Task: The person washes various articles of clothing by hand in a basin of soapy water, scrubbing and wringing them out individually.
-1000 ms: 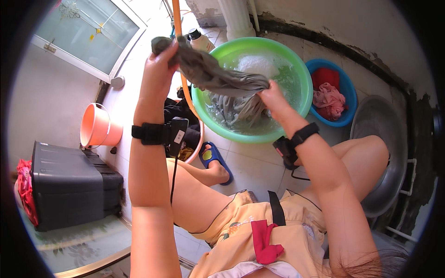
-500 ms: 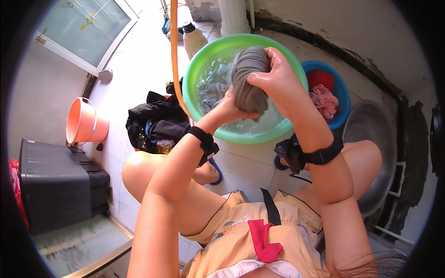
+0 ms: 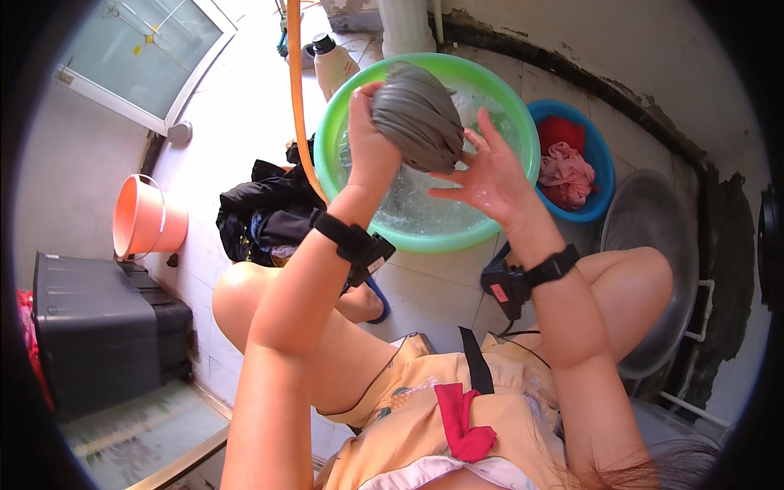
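Note:
A bunched grey cloth (image 3: 418,116), wet and wadded into a ball, is held up over a green-rimmed basin (image 3: 445,242). My left hand (image 3: 371,147) grips its left side, fingers wrapped round it. On the other side my right hand (image 3: 494,175) is spread, thumb and fingers apart, its fingertips at or close to the cloth's right edge; whether they touch I cannot tell. Sudsy water (image 3: 433,208) fills the basin, and more cloth in it is mostly hidden behind my hands.
A blue basin (image 3: 604,200) with red and pink clothes stands right, beside a large metal basin (image 3: 653,269). Dark clothes (image 3: 265,204) lie left, near an orange hose (image 3: 296,90). A black-capped bottle (image 3: 333,69) stands behind; an orange bucket (image 3: 151,216) is far left.
The grey cloth has turned and shifted slightly left and up. My right hand has let go and opened, moving down. My left hand has moved up along the cloth's left side.

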{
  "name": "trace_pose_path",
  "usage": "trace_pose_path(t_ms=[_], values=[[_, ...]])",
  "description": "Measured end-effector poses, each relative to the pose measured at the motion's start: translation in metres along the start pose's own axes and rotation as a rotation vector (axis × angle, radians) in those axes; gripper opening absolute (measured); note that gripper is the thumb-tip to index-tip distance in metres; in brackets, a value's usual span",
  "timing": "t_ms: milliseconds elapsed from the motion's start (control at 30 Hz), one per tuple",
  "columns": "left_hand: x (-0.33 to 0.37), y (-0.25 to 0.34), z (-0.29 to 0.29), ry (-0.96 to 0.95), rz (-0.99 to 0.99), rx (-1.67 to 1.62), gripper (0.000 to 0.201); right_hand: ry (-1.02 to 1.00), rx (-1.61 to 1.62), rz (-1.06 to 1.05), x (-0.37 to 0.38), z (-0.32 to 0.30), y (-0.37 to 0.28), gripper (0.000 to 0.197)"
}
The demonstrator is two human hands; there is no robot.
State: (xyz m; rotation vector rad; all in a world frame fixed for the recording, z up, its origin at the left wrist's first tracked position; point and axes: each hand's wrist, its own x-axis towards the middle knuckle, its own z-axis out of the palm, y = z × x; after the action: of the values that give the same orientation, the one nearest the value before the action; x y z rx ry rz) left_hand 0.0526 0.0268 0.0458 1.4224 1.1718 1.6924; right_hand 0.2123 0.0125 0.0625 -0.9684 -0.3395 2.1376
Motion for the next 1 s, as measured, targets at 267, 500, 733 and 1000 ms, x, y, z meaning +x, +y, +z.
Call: trace_pose_path(t_ms=[267,500,733,1000], values=[[-0.025,0.012,0.025,-0.062,-0.537,-0.427,0.029,-0.228,0.144,-0.161,0.015,0.001,0.011,0.07],[-0.032,0.006,0.025,0.006,-0.837,-0.553,0.035,-0.297,0.175,-0.097,0.019,-0.02,0.021,0.073],[-0.041,-0.003,0.022,-0.065,-0.849,-0.493,0.036,-0.3,0.246,-0.131,0.024,-0.027,0.037,0.082],[-0.048,0.0,0.022,-0.067,-0.804,-0.55,0.036,-0.34,0.29,-0.189,0.028,-0.035,0.044,0.078]])
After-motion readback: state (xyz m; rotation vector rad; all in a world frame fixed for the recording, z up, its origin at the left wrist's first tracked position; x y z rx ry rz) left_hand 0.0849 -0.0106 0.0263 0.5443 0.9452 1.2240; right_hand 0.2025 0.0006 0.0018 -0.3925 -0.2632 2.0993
